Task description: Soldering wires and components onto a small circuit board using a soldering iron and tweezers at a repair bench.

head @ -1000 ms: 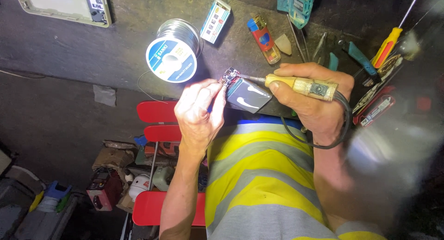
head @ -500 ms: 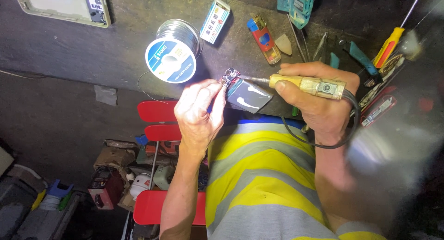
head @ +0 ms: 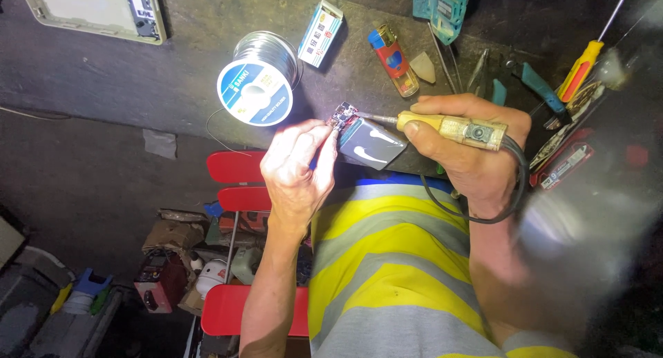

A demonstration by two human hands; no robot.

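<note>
A small circuit board (head: 343, 114), crowded with tiny parts that catch the light, sits at the top corner of a silvery-grey flat battery pack (head: 369, 142), and the two are held together just above the near edge of the bench (head: 173, 89). The pack is rectangular, with a glossy wrapped face showing a pale curved glare streak, and it tilts toward the person's chest. The left hand (head: 297, 168) has its grip closed on the pack and board, thumb and fingers pinching them from the left side. The right hand (head: 476, 154) is clenched around a soldering iron (head: 449, 128) with a yellowish handle, whose thin metal tip reaches leftward to the board; I cannot tell whether it truly touches. A black cord (head: 514, 185) loops from the handle's end around the right wrist. Just beyond the board on the bench lies a spool of solder wire (head: 259, 78) with a blue and white label, a thin strand trailing from it. Further off lie a small printed box (head: 320, 33), a lighter (head: 394, 51) in red and blue, a yellow-handled screwdriver (head: 583, 64) and teal-handled pliers (head: 535, 82). Below the bench stands a red stool (head: 238, 168).
</note>
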